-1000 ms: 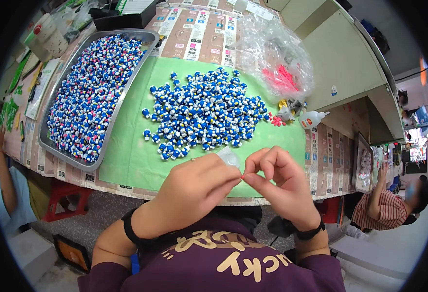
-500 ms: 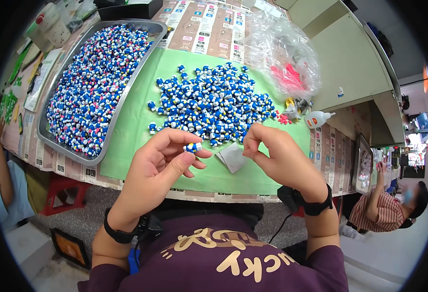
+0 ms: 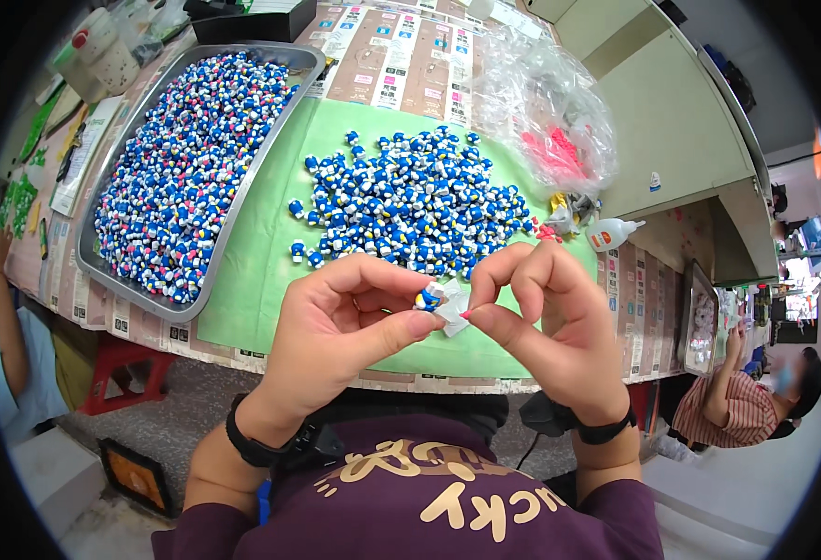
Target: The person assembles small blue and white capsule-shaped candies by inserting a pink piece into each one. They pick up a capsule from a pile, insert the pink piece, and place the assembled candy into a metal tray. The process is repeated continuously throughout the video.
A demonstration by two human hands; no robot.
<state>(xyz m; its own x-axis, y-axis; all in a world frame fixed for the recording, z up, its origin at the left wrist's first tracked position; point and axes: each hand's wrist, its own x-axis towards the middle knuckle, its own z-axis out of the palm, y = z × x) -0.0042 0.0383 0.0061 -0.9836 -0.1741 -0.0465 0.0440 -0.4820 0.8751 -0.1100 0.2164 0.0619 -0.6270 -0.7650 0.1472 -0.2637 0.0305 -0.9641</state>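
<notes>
The left grip (image 3: 336,317) pinches one blue-and-white figure (image 3: 427,300) between thumb and fingers; facing it, the right grip (image 3: 560,327) pinches one tiny pink bit (image 3: 465,315), the two pieces near each other but apart, over one white scrap (image 3: 454,304) toward the front of the green mat (image 3: 252,313). To do this well, I'd judge, keep both pinches light, wrists steady, and the figure's facing side clear of fingertips. Counting outward: one heap (image 3: 420,201) of figures, too many to number, just beyond the hands; one metal tray (image 3: 257,177) holding more, to the left; one clear bag (image 3: 560,103) with pink inside and one bottle (image 3: 608,234), both to the right; one bench (image 3: 392,56) beneath everything; two others, a person (image 3: 14,345) far left and a striped shirt (image 3: 723,411) far right.
</notes>
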